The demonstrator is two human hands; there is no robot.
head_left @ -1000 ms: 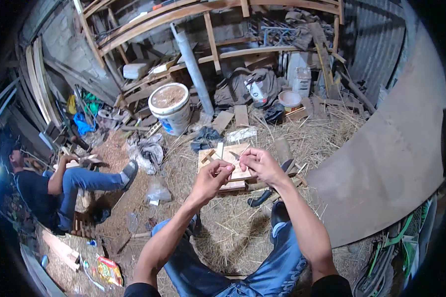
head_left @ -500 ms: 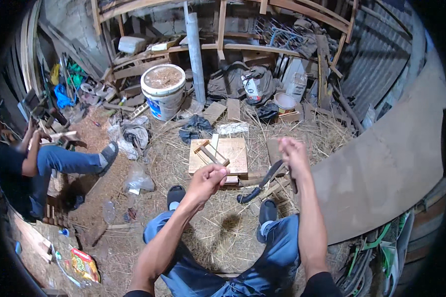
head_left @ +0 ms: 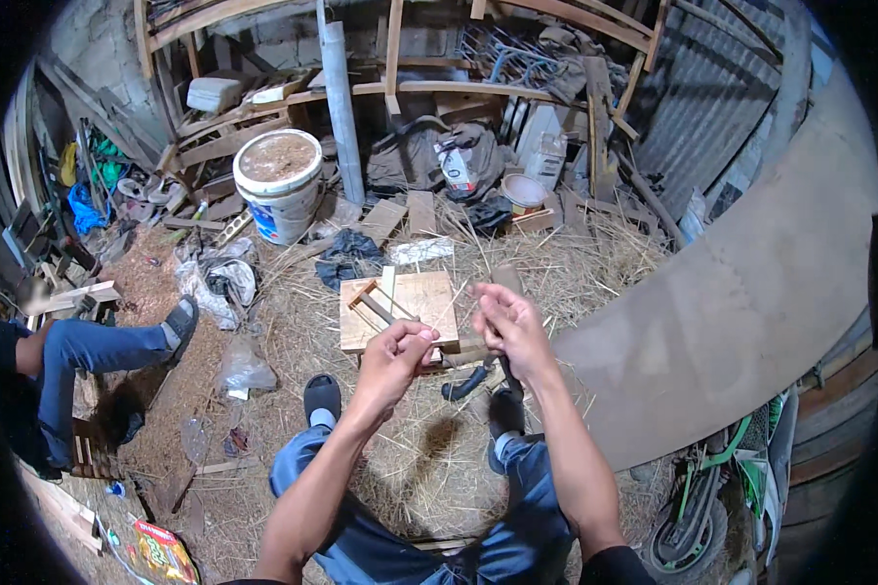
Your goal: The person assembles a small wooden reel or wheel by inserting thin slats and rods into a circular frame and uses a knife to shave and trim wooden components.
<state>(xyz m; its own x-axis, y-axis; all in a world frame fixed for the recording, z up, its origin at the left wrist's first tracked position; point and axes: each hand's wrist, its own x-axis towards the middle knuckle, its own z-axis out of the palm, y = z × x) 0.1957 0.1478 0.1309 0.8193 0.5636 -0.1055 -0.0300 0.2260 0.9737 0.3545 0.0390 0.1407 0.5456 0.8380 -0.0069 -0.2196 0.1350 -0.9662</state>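
Observation:
My left hand (head_left: 397, 363) is raised in front of my knees, thumb and fingertips pinched together. A thin pale strand (head_left: 447, 314) seems to run from it toward my right hand (head_left: 513, 331), whose fingers are curled closed; whether either hand holds it is too fine to tell. Just beyond my left hand stands a low wooden block (head_left: 429, 292) with a small wooden frame (head_left: 369, 294) and a pale flat strip (head_left: 388, 281) on top. Below my right hand lies a knife with a black curved handle (head_left: 465, 384), its blade mostly hidden by that hand.
Straw covers the ground around my sandalled feet. A large grey-brown sheet (head_left: 693, 341) curves along the right, above a green and white motorbike (head_left: 741, 448). Beyond the block are a white bucket (head_left: 285, 205) and a post (head_left: 341, 117). Another person's leg (head_left: 107, 349) reaches in from the left.
My right hand has dropped and come inward, closer to my left hand, and now covers much of the knife. The whole view has shifted slightly to the right.

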